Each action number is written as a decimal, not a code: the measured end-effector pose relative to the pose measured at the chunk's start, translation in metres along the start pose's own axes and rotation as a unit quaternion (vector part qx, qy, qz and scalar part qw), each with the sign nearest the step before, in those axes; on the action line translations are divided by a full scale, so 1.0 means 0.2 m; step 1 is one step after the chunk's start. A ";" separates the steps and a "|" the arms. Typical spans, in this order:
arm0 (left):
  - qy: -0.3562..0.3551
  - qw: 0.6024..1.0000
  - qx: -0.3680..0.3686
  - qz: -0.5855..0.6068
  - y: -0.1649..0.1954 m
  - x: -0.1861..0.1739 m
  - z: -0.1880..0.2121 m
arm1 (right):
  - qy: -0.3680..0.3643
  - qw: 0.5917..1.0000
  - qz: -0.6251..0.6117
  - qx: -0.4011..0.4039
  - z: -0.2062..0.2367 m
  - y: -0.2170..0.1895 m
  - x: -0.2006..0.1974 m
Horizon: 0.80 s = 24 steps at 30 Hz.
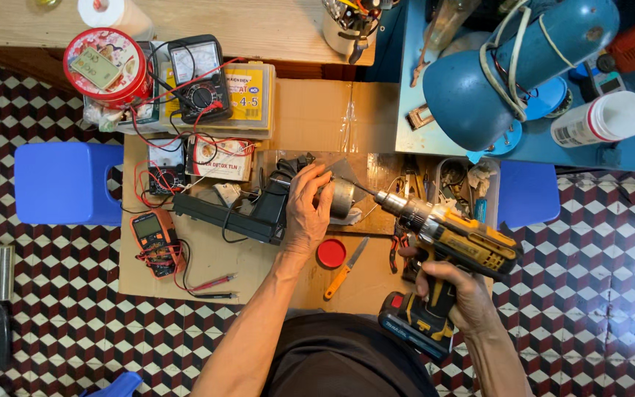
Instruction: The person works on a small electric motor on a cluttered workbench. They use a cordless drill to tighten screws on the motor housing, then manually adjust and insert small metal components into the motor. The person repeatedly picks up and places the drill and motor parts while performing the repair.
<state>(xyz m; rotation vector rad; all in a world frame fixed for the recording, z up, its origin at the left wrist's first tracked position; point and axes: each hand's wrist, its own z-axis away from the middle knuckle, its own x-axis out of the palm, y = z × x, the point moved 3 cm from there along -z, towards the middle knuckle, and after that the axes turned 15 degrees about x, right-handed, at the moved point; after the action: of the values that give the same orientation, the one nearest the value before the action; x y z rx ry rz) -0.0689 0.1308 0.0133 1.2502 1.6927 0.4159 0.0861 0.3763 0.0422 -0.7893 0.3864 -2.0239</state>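
Both forearms are bare with no sleeves, above dark brown clothing at the lap.

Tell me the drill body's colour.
Yellow and black drill, held in the right hand; head view.

My right hand (458,292) grips a drill (450,246) of matt yellow and black plastic with a bright metal chuck. My left hand (307,206) rests on a smooth, dull-metal motor (344,197). Both lie over rough brown cardboard (214,257).
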 end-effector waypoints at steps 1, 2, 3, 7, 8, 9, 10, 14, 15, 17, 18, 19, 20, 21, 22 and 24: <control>0.003 1.000 0.003 -0.004 -0.01 0.00 0.00 | -0.015 1.000 -0.011 0.010 -0.03 -0.02 0.01; 0.003 1.000 0.004 -0.007 -0.01 0.00 0.00 | -0.028 0.999 -0.024 0.022 -0.05 -0.02 0.02; 0.003 1.000 0.001 -0.008 -0.01 0.01 0.01 | -0.039 0.998 -0.039 0.035 -0.07 -0.01 0.02; -0.005 1.000 -0.026 0.003 -0.04 0.02 0.02 | -0.059 0.992 -0.073 0.081 -0.15 0.02 -0.03; -0.008 0.999 -0.035 0.008 -0.05 0.02 0.02 | -0.065 0.991 -0.079 0.084 -0.17 0.03 -0.05; -0.003 1.000 -0.023 0.000 -0.05 0.02 0.02 | -0.070 0.990 -0.085 0.088 -0.18 0.05 -0.06; 0.000 1.000 -0.011 -0.008 -0.05 0.02 0.02 | -0.096 0.987 -0.084 0.097 -0.19 0.06 -0.06; 0.002 1.000 0.002 -0.022 -0.06 0.03 0.02 | -0.129 0.982 -0.071 0.117 -0.23 0.08 -0.07; 0.004 1.000 -0.002 -0.018 -0.06 0.03 0.02 | -0.120 0.983 -0.065 0.121 -0.23 0.07 -0.07; 0.008 1.000 -0.012 -0.011 -0.07 0.02 0.02 | -0.127 0.982 -0.065 0.126 -0.24 0.07 -0.06; 0.006 1.000 -0.010 -0.014 -0.07 0.02 0.02 | -0.129 0.981 -0.066 0.129 -0.25 0.07 -0.05; 0.004 1.000 -0.007 -0.016 -0.07 0.02 0.02 | -0.115 0.983 -0.067 0.128 -0.25 0.08 -0.06; 0.002 1.000 -0.005 -0.018 -0.07 0.02 0.02 | -0.100 0.985 -0.067 0.126 -0.26 0.08 -0.06; 0.004 1.000 -0.006 -0.016 -0.07 0.01 0.02 | -0.086 0.986 -0.066 0.124 -0.26 0.08 -0.07; 0.005 1.000 -0.007 -0.014 -0.08 0.01 0.02 | -0.113 0.984 -0.070 0.120 -0.27 0.09 -0.06; 0.005 1.000 -0.013 -0.010 -0.08 0.01 0.03 | -0.162 0.977 -0.077 0.112 -0.27 0.10 -0.06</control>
<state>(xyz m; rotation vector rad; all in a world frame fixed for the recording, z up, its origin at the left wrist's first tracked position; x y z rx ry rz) -0.0731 0.1247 -0.0015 1.2136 1.7017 0.4307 0.0679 0.3745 -0.0129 -1.0106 -0.0910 -1.9896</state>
